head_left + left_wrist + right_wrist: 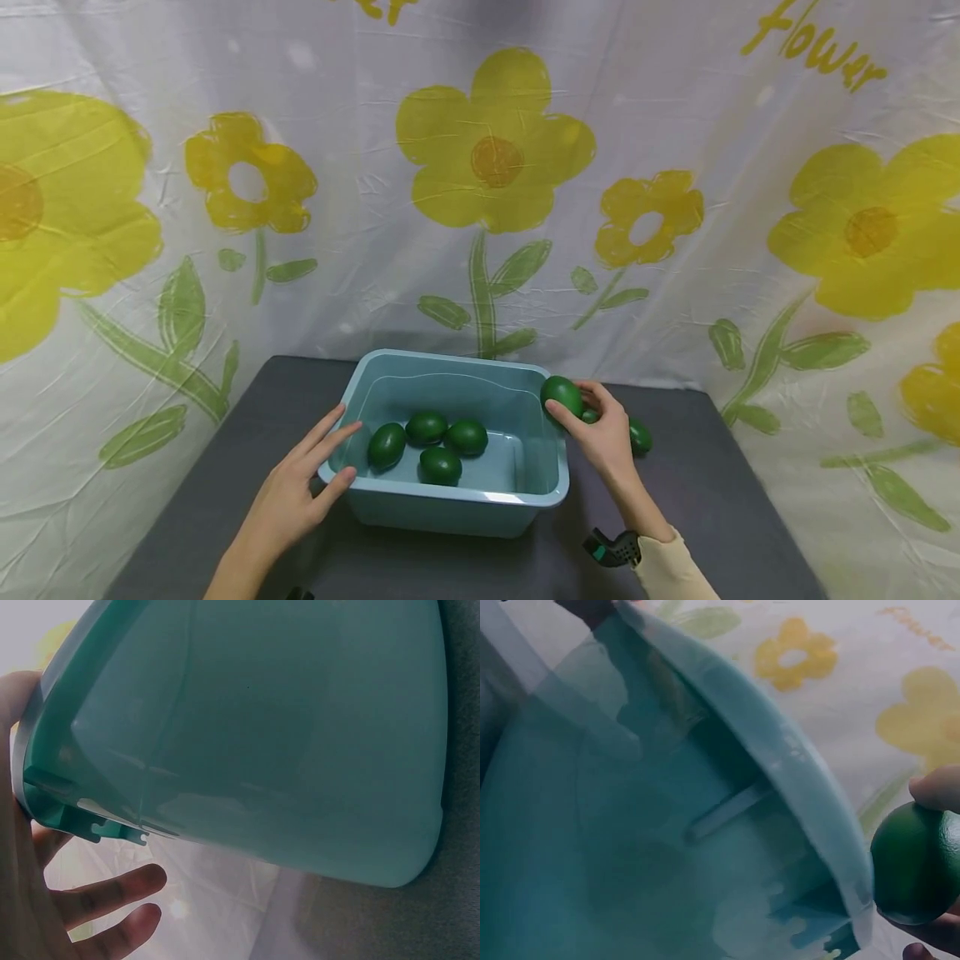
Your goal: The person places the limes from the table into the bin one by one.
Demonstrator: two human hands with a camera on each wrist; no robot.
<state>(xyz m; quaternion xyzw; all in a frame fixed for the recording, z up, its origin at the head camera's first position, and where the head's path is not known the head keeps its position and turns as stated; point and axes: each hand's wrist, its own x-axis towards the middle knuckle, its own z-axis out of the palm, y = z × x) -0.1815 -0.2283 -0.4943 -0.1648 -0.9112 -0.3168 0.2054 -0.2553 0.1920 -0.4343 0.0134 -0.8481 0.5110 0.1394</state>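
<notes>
A light blue plastic basin (450,493) stands on the dark table. Inside it lie several glossy dark green oval fruits (440,466). My right hand (606,429) holds another dark green fruit (561,395) at the basin's right rim, gripped between thumb and fingers; the right wrist view shows this fruit (913,864) right beside the rim. My left hand (294,490) is at the left rim with its fingers spread and mostly straight. In the left wrist view, fingers (112,896) extend beside the basin's outer wall (300,735).
More green fruits (640,437) lie on the table right of the basin, partly hidden behind my right hand. A white curtain (360,275) with yellow flowers hangs behind and beside the table (720,508).
</notes>
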